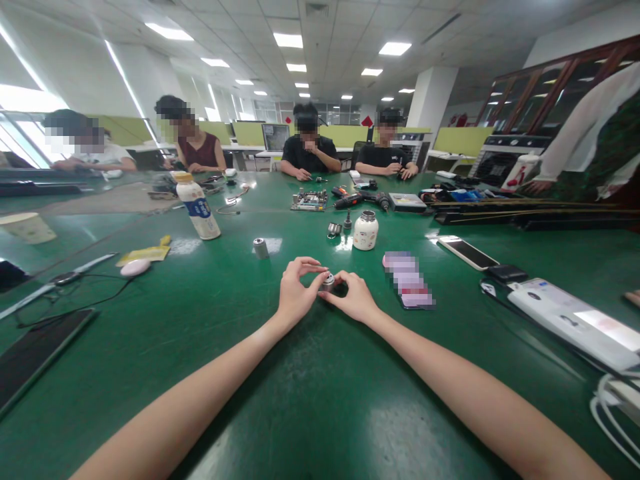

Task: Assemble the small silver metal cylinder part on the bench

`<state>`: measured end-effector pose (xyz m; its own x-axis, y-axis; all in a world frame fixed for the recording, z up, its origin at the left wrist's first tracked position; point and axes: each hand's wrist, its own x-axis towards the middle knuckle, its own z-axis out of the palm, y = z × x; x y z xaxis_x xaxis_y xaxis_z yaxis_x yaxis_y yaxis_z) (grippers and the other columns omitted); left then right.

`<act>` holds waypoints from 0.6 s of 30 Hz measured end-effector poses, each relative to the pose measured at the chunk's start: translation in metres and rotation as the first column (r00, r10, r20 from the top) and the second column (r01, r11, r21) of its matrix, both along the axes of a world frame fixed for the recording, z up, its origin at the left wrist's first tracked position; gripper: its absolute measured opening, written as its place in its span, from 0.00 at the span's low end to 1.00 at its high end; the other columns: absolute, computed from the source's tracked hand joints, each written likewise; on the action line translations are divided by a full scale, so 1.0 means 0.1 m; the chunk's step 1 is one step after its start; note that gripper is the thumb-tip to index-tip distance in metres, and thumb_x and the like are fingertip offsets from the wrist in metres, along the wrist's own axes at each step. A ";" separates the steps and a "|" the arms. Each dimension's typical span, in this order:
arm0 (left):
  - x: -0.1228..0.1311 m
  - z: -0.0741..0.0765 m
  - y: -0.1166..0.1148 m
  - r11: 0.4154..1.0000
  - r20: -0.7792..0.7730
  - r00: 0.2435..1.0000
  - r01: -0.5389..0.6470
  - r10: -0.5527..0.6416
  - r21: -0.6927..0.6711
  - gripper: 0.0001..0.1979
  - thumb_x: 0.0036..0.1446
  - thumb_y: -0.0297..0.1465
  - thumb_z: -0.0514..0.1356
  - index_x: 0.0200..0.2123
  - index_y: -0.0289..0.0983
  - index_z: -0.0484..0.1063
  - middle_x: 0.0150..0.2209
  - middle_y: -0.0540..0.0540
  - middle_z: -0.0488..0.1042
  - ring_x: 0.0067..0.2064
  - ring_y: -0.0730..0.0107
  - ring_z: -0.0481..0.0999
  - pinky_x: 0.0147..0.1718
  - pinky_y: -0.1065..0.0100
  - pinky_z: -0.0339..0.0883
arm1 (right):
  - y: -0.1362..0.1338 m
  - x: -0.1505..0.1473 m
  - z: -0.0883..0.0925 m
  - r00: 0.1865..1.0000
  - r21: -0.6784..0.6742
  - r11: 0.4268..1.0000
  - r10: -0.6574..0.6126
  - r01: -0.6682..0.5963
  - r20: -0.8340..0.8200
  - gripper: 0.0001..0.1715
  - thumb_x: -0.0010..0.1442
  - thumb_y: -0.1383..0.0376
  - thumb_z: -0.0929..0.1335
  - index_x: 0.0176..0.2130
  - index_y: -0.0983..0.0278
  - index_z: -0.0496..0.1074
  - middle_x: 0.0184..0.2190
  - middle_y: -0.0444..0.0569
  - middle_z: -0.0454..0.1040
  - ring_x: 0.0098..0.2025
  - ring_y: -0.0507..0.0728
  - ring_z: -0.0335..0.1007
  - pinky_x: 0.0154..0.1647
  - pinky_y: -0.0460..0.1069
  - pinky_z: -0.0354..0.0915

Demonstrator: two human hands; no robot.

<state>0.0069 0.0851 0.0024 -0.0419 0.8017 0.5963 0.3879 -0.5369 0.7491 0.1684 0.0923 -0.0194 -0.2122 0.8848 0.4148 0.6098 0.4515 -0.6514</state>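
Observation:
Both my hands meet at the middle of the green table (310,400) around a small round metal part (329,281). My left hand (296,292) pinches it from the left with thumb and fingertips. From the right, my right hand (354,297) closes its fingers on the same part. Beyond them stand a short metal cylinder (261,247), a small white jar with a metal cap (365,231) and a little metal piece (334,229).
A white drink bottle (199,206) stands at left, a phone (467,252) and a white power strip (570,321) at right, a dark tablet (35,353) at the near left. Tools and a circuit board (310,199) lie farther back. Several people sit along the far edge.

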 end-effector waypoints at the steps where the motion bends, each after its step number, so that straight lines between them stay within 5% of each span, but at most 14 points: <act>1: 0.00 0.01 0.00 1.000 -0.018 1.000 0.004 -0.005 -0.010 0.11 0.56 0.33 0.65 0.41 0.41 0.68 0.37 0.46 0.83 0.45 0.60 0.82 0.50 0.54 0.70 | 0.00 0.00 0.00 1.000 -0.001 1.000 0.000 0.000 0.001 0.19 0.51 0.52 0.77 0.34 0.60 0.70 0.33 0.45 0.77 0.39 0.58 0.71 0.43 0.53 0.62; 11: -0.02 0.05 0.01 0.999 -0.074 0.997 0.024 -0.027 -0.044 0.10 0.53 0.34 0.66 0.38 0.41 0.70 0.35 0.47 0.82 0.43 0.59 0.81 0.49 0.55 0.69 | 0.00 0.01 0.00 1.000 -0.015 1.000 0.010 -0.010 -0.007 0.18 0.51 0.52 0.77 0.33 0.59 0.70 0.33 0.45 0.77 0.40 0.58 0.71 0.44 0.53 0.63; 18: -0.03 0.10 -0.04 0.994 -0.020 0.993 -0.113 0.113 -0.002 0.09 0.57 0.35 0.64 0.40 0.40 0.69 0.39 0.46 0.81 0.47 0.59 0.80 0.53 0.54 0.66 | -0.01 0.00 0.01 1.000 -0.010 1.000 -0.004 0.004 0.001 0.19 0.52 0.52 0.76 0.34 0.60 0.71 0.33 0.45 0.77 0.39 0.58 0.71 0.42 0.52 0.62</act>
<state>0.0043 0.0812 0.0121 -0.1207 0.7943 0.5954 0.4609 -0.4864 0.7423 0.1685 0.0914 -0.0181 -0.2087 0.8900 0.4053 0.6122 0.4421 -0.6556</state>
